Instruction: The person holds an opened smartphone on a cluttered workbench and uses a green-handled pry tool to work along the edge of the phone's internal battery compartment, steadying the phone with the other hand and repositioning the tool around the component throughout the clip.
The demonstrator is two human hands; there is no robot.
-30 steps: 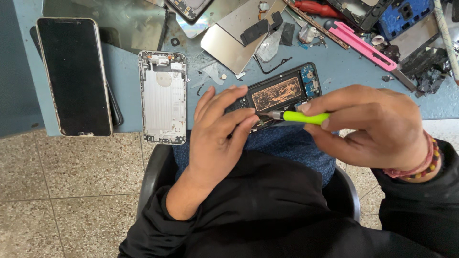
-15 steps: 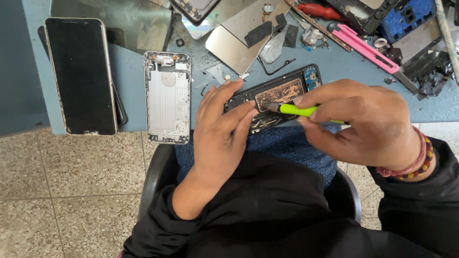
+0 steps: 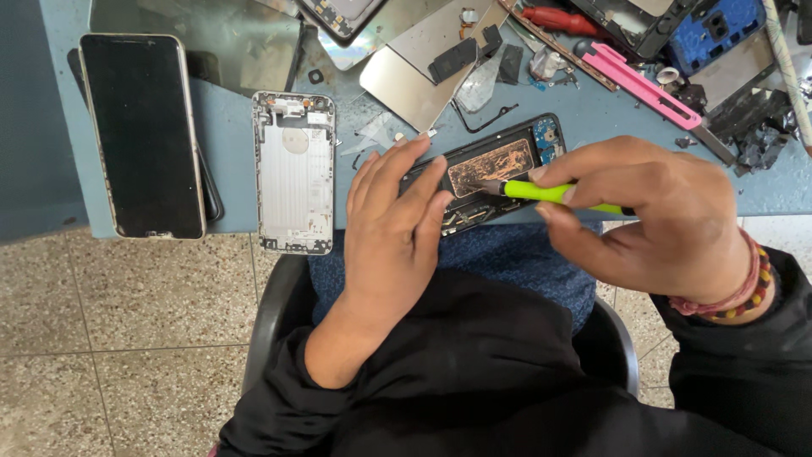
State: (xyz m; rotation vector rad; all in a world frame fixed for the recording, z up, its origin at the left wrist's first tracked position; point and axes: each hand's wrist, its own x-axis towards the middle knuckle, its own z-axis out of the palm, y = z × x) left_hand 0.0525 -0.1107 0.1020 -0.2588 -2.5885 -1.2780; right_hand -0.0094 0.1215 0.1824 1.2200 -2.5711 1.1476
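We see our left hand [image 3: 397, 228] pressed flat on an opened phone [image 3: 495, 169] at the blue bench's [image 3: 237, 182] near edge. Our right hand [image 3: 651, 224] pinches a green tool [image 3: 550, 193], tip on the phone's copper plate. A silver shell [image 3: 294, 173] lies just left.

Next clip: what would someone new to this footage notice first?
Probably the bright green tool in the right hand, its tip on the coppery inside of an opened dark phone at the table's near edge, which the left hand steadies. To the left lie a silver phone shell and a black-screened phone; a pink cutter lies among scattered parts at the back.
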